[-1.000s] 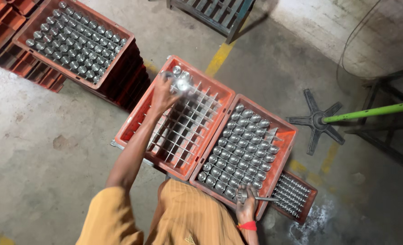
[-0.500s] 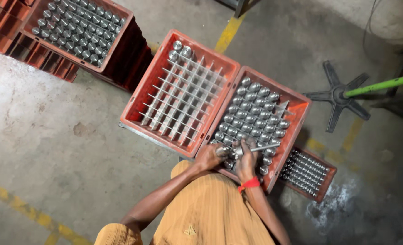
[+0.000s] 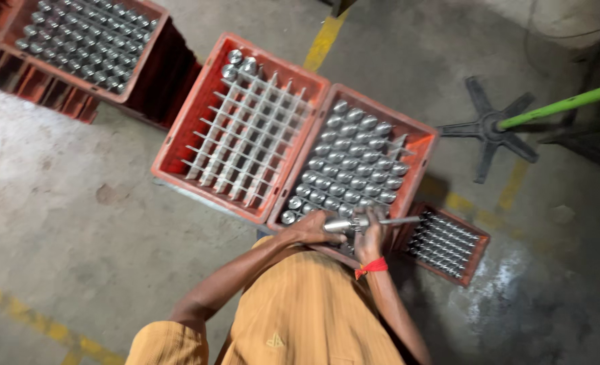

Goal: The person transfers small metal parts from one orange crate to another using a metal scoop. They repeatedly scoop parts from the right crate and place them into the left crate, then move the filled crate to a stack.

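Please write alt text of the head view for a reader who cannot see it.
Both hands, left hand and right hand, hold a metal cylinder with a thin rod over an orange crate full of metal cylinders; a nearly empty crate stands beside it.

left hand (image 3: 311, 226): arm stretched forward, fingers curled shut | right hand (image 3: 369, 238): fingers curled, wrist bent

One view only — a camera worn on the head, looking steeply down past the person's chest; the hands sit near, low in the frame; the red crates (image 3: 246, 128) and concrete floor (image 3: 77, 223) lie farther off — tilted, seen from above.
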